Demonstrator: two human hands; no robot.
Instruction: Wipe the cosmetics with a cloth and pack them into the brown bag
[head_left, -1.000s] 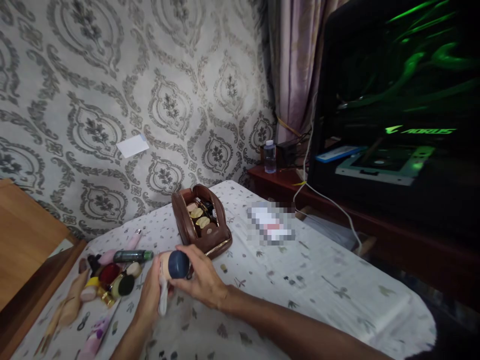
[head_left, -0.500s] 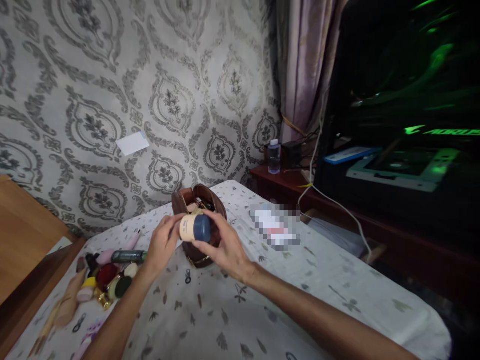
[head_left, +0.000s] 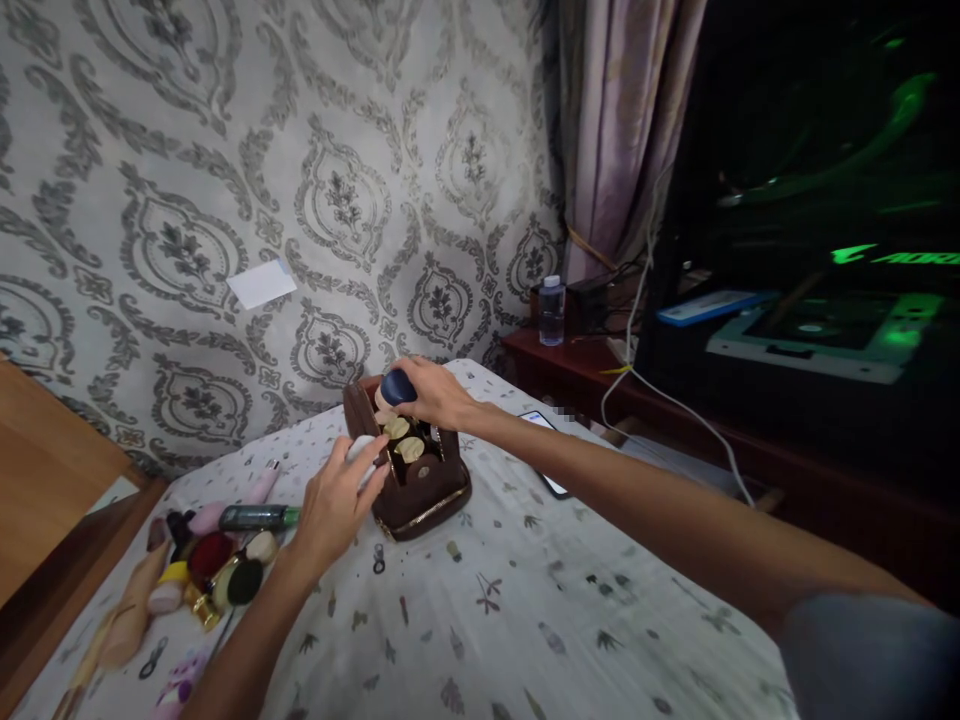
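My right hand [head_left: 431, 392] grips a small cosmetic jar with a dark blue lid [head_left: 397, 387] and a pale body, from above. It holds the jar at the far left part of the open brown cosmetic bag [head_left: 431, 505]. Inside the bag are gold-coloured round items [head_left: 409, 449] and dark ones. At the bag's near left side, my left hand [head_left: 336, 498] has its fingers closed around a small whitish rounded thing [head_left: 364, 446], whose kind I cannot make out. The bag's front flap with its zipper lies folded down on the patterned sheet.
Several cosmetics lie at the left, among them a green bottle [head_left: 259, 517], a dark red round item [head_left: 211, 558] and a beige tube [head_left: 131, 610]. A phone [head_left: 546, 450] lies right of the bag, partly behind my right forearm. A water bottle [head_left: 551, 312] stands on the red-brown furniture.
The blue-lidded jar, held between both hands before, is now in my right hand alone, farther away over the bag. My left hand has moved slightly right and down and holds a whitish thing.
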